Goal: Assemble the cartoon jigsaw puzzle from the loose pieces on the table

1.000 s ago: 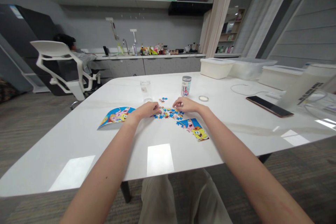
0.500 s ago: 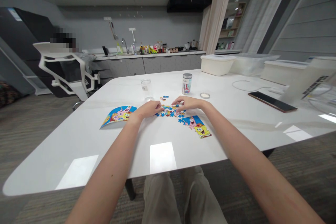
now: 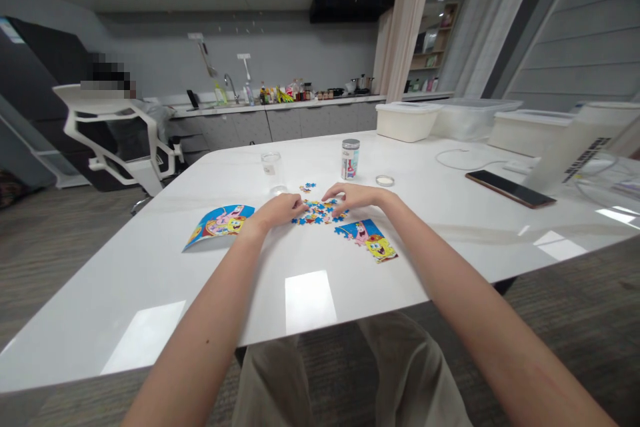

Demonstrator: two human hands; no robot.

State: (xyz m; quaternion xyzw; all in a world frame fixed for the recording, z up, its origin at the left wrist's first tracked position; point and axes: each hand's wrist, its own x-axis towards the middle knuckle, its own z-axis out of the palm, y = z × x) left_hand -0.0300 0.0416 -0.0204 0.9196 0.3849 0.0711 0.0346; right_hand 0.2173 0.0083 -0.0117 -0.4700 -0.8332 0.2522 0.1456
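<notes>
A heap of loose jigsaw puzzle pieces (image 3: 316, 215), mostly blue, lies on the white table between my hands. My left hand (image 3: 281, 209) rests at the heap's left edge, its fingers curled together; what they hold, if anything, is hidden. Over the heap's right side, my right hand (image 3: 356, 195) has its fingers bent and apart, the tips at the pieces. Below it is a joined part of the puzzle (image 3: 369, 240) showing a pink and a yellow cartoon figure. A curved picture sheet (image 3: 217, 227) with the same figures lies left of my left hand, partly behind my wrist.
Behind the heap stand a clear jar (image 3: 271, 167) and a printed can (image 3: 350, 160) with a metal lid. A round lid (image 3: 385, 181) lies beside the can. Rightward are a phone (image 3: 510, 188), a cable and plastic bins (image 3: 407, 123). A person sits on a white chair (image 3: 113, 137).
The whole view has shifted a little, and my knees have moved apart. Both hands stay at the heap with almost the same finger positions.
</notes>
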